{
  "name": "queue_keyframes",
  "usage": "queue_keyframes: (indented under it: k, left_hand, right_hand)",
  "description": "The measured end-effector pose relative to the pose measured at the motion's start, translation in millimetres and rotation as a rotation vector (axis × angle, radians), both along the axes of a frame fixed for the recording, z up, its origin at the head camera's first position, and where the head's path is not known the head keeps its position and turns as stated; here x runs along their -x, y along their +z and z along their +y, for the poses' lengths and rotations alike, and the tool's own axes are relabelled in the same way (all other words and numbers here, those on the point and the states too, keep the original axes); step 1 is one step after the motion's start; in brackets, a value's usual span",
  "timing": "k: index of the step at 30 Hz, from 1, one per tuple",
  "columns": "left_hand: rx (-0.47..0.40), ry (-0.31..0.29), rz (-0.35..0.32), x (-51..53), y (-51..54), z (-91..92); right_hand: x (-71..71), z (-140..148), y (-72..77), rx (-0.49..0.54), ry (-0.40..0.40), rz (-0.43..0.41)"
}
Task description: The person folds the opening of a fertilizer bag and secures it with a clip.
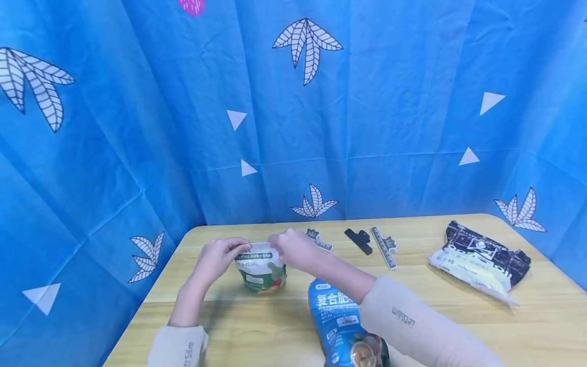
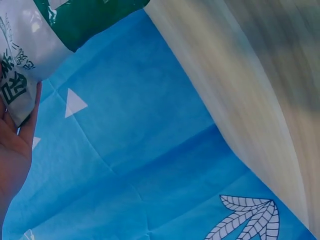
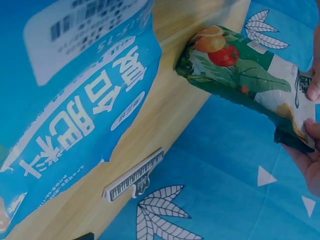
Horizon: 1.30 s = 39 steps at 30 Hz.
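Note:
A green and white plastic bag [image 1: 259,275] with vegetables printed on it stands on the table, its top edge between both hands. My left hand [image 1: 219,259] pinches the bag's upper left corner between thumb and fingers. At the upper right corner my right hand [image 1: 295,248] pinches the same top edge. The right wrist view shows the bag's printed front [image 3: 235,70] and its gathered top at the frame's edge. Below my right forearm lies a blue fertilizer bag [image 1: 332,311], partly covered by the sleeve.
Behind my right hand lie a piano-key patterned clip [image 1: 321,243], a black clip [image 1: 359,239] and a second patterned clip [image 1: 384,248]. A black and white bag [image 1: 481,260] rests at the table's right. Blue curtain [image 1: 298,127] surrounds the wooden table [image 1: 247,331].

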State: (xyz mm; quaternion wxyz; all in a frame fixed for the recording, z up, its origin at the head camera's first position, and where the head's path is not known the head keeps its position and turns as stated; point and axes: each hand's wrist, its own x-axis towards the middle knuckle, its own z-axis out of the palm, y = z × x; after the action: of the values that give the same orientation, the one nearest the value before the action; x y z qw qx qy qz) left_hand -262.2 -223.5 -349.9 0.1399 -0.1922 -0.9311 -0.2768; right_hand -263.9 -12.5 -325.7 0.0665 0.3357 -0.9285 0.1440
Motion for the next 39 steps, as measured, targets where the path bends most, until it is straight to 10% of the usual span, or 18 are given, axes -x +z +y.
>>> queue_keyframes:
  k: [17, 33, 39]
  left_hand:
    - [-0.113, -0.072, -0.187, 6.6, -2.1, -9.9]
    - [-0.096, -0.077, -0.107, 3.5, -4.4, -4.1]
    - [0.094, -0.069, 0.014, -5.6, 3.9, 6.9]
  right_hand:
    - [4.0, 1.6, -4.8, 0.075, 0.057, -0.026]
    - [0.0, -3.7, -5.4, 0.134, -0.026, 0.068]
    - [-3.5, -5.3, -4.6, 0.080, -0.009, 0.023]
